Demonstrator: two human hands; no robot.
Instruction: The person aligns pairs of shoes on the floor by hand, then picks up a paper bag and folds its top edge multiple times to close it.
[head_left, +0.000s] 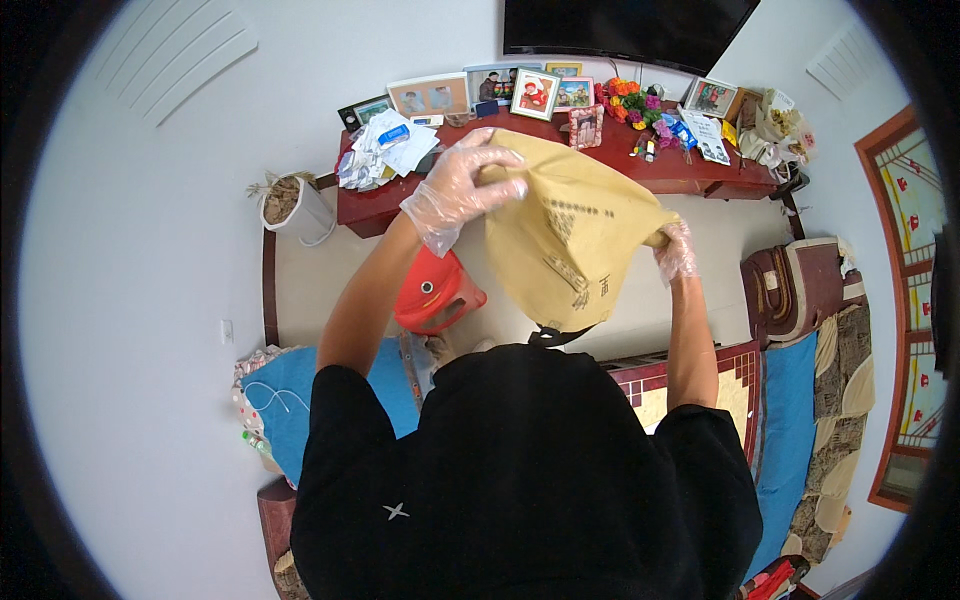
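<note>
A tan cloth item (577, 225) with dark printed writing hangs in folds between my two hands, raised in front of my chest. A black strap (559, 336) shows at its lower end. My left hand (461, 180), in a clear plastic glove, grips its upper left edge, with thumb and forefinger parted over the front and other fingers partly hidden. At the right corner my right hand (679, 251), gloved the same way, is closed around a bunched part of the cloth. The inside of the cloth is hidden.
Beyond the cloth stands a dark red cabinet (465, 135) bearing picture frames, a paper pile (386, 150) and flowers (634, 101). A red plastic stool-like object (439, 292) is on the floor below my left forearm. A white planter (296, 210) stands left; a blue-covered sofa (784, 435) lies right.
</note>
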